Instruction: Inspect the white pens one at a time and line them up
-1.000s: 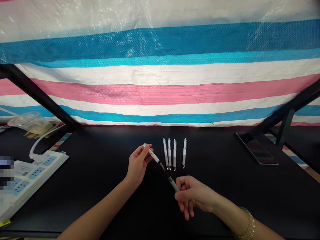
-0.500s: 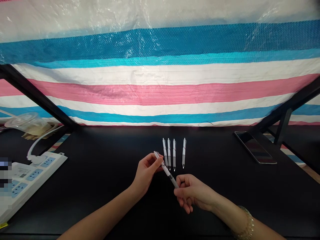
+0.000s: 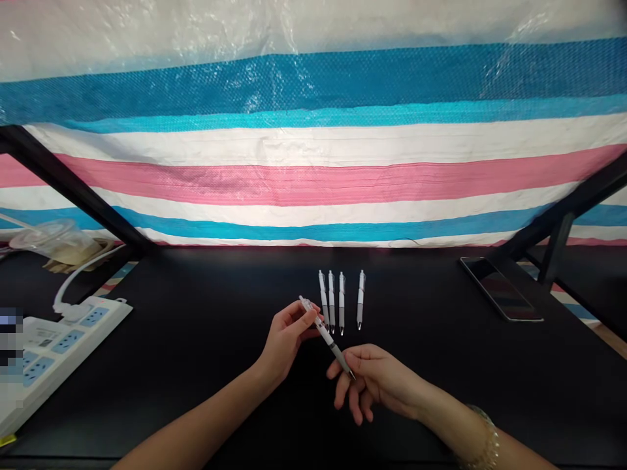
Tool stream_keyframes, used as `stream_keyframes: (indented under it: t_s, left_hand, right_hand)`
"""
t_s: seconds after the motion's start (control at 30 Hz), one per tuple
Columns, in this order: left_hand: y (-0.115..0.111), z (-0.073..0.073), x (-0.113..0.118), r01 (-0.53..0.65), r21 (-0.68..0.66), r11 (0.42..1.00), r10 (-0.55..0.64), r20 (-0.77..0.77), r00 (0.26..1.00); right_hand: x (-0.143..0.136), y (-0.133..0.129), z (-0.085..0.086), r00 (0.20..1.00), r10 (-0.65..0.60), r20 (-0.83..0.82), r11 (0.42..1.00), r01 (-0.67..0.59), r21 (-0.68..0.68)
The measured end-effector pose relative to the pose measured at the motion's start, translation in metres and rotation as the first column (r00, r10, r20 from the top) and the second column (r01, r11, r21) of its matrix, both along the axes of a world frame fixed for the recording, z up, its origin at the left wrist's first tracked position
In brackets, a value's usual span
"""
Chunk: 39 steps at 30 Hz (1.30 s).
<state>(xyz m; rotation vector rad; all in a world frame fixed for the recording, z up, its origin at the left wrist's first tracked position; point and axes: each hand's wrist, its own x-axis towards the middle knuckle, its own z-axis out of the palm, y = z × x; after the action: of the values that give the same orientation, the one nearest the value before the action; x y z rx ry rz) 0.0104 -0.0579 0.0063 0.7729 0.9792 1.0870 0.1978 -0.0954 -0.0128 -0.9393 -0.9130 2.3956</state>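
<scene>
A white retractable pen [image 3: 324,334] with a grey grip slants down to the right between my hands. My left hand [image 3: 289,336] pinches its upper end near the clip, thumb on top. At the grip, my right hand [image 3: 375,378] has its thumb against the pen and the index finger behind it. The other right fingers are spread, and the metal tip shows in front of them. Beyond my hands, several matching pens [image 3: 341,303] lie side by side on the black table [image 3: 220,300], tips toward me. One pen [image 3: 361,300] lies slightly apart on the right.
A dark phone [image 3: 499,288] lies at the right. At the left edge sits a white power strip [image 3: 63,346] with a plugged-in cable. A clear plastic cup [image 3: 61,241] is behind it. Black frame bars flank the table, and a striped plastic sheet [image 3: 313,183] hangs at the back.
My right hand has shifted its fingers: they have spread from a curled pinch at the pen's lower end, and the tip now shows. My left hand stays almost in place.
</scene>
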Motion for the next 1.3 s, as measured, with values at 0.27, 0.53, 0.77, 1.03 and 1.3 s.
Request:
stream_keyframes:
  t_s: [0.27,0.53,0.77,1.03,1.3]
  left_hand:
    - [-0.001,0.0023,0.0013,-0.04,-0.009,0.999,0.04,0.001,0.999]
    - [0.0006,-0.0009,-0.0007,-0.057,0.013,0.998,0.057,0.001,0.998]
    - [0.001,-0.0008,0.0006,-0.075,0.004,0.997,0.075,-0.003,0.997]
    - [-0.0016,0.0004,0.0016,-0.071,-0.001,0.997,0.071,-0.023,0.997]
    - [-0.0033,-0.0013,0.0027,-0.042,0.015,0.999,0.042,-0.017,0.999]
  right_hand:
    - [0.0007,0.0016,0.0017,0.994,0.014,0.111,1.0,-0.014,-0.003]
    - [-0.0015,0.0002,0.0031,0.991,-0.06,0.119,0.998,0.055,0.041]
    - [-0.0005,0.001,0.0027,0.997,-0.043,0.062,0.999,0.042,0.018]
    - [-0.0013,-0.0008,-0.0029,0.997,-0.058,0.042,0.998,0.057,0.04]
    - [-0.003,0.0008,0.0047,0.967,-0.095,0.235,0.984,0.055,0.17]
